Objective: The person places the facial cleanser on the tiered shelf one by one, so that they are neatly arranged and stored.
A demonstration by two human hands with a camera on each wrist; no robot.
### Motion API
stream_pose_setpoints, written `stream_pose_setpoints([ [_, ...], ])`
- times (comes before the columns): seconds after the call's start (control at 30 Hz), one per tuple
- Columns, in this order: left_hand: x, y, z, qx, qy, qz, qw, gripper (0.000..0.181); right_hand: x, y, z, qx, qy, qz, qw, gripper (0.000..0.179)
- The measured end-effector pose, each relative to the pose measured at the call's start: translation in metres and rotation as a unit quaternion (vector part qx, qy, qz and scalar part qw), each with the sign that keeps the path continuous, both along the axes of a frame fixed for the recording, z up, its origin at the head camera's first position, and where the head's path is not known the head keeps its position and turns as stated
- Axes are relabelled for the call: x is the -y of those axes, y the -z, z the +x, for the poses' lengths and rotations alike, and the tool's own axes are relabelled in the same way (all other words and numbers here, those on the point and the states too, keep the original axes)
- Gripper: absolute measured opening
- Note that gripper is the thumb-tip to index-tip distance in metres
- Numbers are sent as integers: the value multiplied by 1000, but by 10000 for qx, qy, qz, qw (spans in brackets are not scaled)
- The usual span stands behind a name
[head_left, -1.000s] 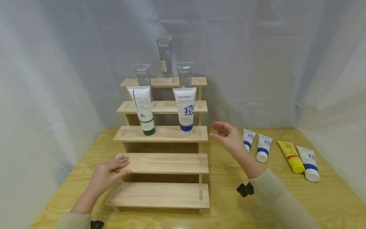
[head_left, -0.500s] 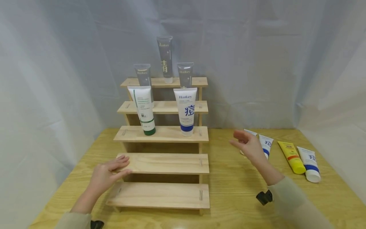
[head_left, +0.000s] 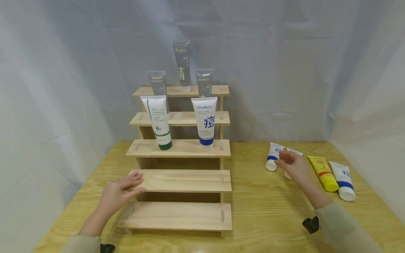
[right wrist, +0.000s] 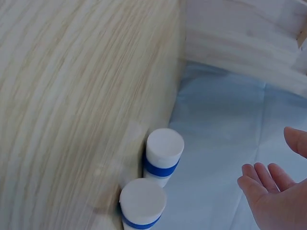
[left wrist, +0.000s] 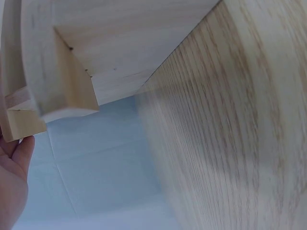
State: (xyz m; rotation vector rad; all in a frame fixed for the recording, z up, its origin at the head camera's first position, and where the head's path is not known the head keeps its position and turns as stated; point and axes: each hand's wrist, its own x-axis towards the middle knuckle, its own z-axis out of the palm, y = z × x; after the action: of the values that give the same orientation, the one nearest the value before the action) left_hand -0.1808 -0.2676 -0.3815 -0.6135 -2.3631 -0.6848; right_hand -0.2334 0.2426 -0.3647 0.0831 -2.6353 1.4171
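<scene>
My left hand (head_left: 114,195) holds the left end of a stepped wooden display stand (head_left: 180,180), fingers on top of the second step from the bottom and thumb by its front edge. In the left wrist view that hand (left wrist: 13,179) touches a board's end. My right hand (head_left: 296,168) hovers over two white squeeze tubes with blue bands, its fingers loosely bent and holding nothing. The left tube (head_left: 271,163) lies flat; the other tube (head_left: 295,152) is partly hidden behind the hand. In the right wrist view, the hand (right wrist: 280,203) is apart from both white caps (right wrist: 165,143).
A yellow tube (head_left: 323,174) and another white-and-blue tube (head_left: 343,179) lie farther right on the wooden table (head_left: 262,211). Upright on the stand are a green-capped white tube (head_left: 159,121), a white-and-blue tube (head_left: 205,121) and several grey tubes (head_left: 182,63). A pale curtain hangs behind.
My right hand has moved right, from beside the stand to above the white-and-blue tubes on the table. My left hand stays on the stand.
</scene>
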Motion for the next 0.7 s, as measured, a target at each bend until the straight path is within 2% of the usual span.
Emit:
stream_pose_setpoints([
  [0.23, 0, 0, 0, 72, -11, 12, 10000, 36, -13, 3, -8, 235, 124, 157, 9995, 56],
  [0.57, -1, -3, 1, 35, -96, -96, 9999, 35, -24, 12, -34, 611, 400, 435, 9964, 54],
  [0.7, -2, -2, 1, 58, -69, -80, 9999, 35, -27, 17, -45, 568, 494, 690, 9948, 50],
])
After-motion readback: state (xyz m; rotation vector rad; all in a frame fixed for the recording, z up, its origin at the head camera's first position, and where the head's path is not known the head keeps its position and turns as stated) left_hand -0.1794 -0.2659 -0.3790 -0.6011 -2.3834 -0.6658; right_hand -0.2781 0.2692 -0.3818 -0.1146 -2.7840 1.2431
